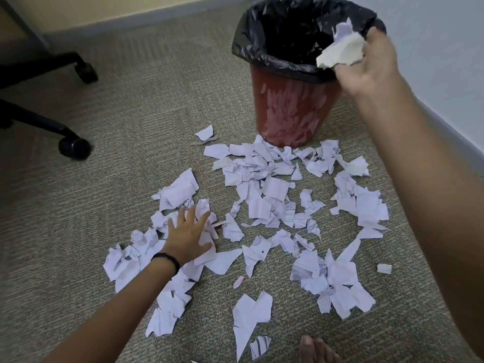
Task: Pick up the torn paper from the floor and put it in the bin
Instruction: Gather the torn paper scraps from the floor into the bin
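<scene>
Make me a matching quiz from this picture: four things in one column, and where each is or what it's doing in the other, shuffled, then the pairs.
1. left hand
2. right hand
3. bin
4. chair wheel

A. lined with a black bag
B. holds a paper wad at the bin's rim
C. on bare carpet, far left
D. flat on scraps on the floor

Pairs: 1-D, 2-B, 3-A, 4-C

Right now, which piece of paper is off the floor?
The crumpled wad pinched in the right hand over the rim of the bin. Every other scrap lies on the carpet, including those under the flat left hand.
</scene>
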